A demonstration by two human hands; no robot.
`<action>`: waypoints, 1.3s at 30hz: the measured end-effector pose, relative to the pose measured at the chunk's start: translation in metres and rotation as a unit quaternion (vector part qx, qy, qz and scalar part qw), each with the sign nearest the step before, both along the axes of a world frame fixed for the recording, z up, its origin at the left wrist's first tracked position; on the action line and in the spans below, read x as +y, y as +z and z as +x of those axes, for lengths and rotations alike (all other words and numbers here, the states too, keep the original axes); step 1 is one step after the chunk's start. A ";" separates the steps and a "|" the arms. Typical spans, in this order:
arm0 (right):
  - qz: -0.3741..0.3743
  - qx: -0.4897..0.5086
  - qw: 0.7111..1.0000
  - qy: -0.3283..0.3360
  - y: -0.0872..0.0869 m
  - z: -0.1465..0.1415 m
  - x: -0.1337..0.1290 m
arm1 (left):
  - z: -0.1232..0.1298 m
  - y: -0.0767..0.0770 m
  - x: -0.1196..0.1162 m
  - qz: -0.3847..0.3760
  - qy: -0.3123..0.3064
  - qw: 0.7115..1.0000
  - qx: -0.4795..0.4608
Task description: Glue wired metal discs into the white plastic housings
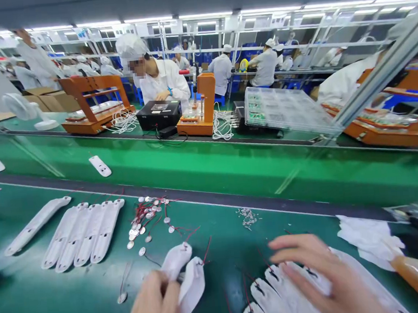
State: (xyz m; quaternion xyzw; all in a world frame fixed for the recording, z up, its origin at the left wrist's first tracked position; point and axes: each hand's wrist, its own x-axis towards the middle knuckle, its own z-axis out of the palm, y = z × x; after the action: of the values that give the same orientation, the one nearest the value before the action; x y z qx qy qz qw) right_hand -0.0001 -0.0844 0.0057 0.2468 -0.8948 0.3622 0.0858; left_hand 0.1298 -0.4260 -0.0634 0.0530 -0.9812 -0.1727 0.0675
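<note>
My left hand (pixel 153 303) is closed around long white plastic shells; two show at its fingers, a rear shell (pixel 177 260) and a front shell (pixel 193 285), with thin red wires at their tips. My right hand (pixel 323 273), a little blurred, stretches its fingers over a row of similar white shells (pixel 277 291) with red and black wires at their ends. Whether its fingertips touch them I cannot tell. Left of centre lies a pile of small silvery discs on red wires (pixel 146 214). One loose disc (pixel 122 297) lies nearer to me.
More white shells (pixel 83 234) lie side by side at the left. Tiny pale parts (pixel 248 217) are scattered near the back edge. Crumpled white tissue (pixel 371 240) and an amber-coloured handle (pixel 417 280) lie at right. Beyond the green ledge, a co-worker (pixel 163 78) sits among orange fixtures (pixel 205 103).
</note>
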 end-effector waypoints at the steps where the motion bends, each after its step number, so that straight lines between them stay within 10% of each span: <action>1: 0.013 -0.091 0.993 0.069 0.002 0.001 -0.020 | 0.001 -0.008 0.023 0.020 -0.019 0.998 -0.052; 8: 0.241 -0.314 0.904 0.159 -0.008 0.004 -0.119 | -0.019 -0.006 0.085 0.109 0.065 0.991 -0.048; 13: 0.288 -0.263 0.911 0.135 -0.007 -0.003 -0.136 | -0.003 0.028 0.039 0.203 0.164 0.965 0.001; 17: 0.320 -0.205 0.913 0.148 0.006 0.002 -0.157 | 0.010 0.022 -0.015 0.139 0.246 0.957 -0.060; 24: 0.377 -0.164 0.893 0.184 -0.001 0.039 -0.168 | 0.003 -0.015 -0.006 0.141 0.191 0.968 -0.077; 39: 0.404 -0.151 0.899 0.079 -0.011 -0.006 -0.166 | -0.041 0.026 0.022 -0.047 0.134 0.980 -0.140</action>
State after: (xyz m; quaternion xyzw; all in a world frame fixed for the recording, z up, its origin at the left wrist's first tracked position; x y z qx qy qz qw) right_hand -0.0066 -0.2503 -0.0054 0.2721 -0.9439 0.0078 -0.1868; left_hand 0.0888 -0.4040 -0.0370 0.2048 -0.9719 -0.1065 -0.0452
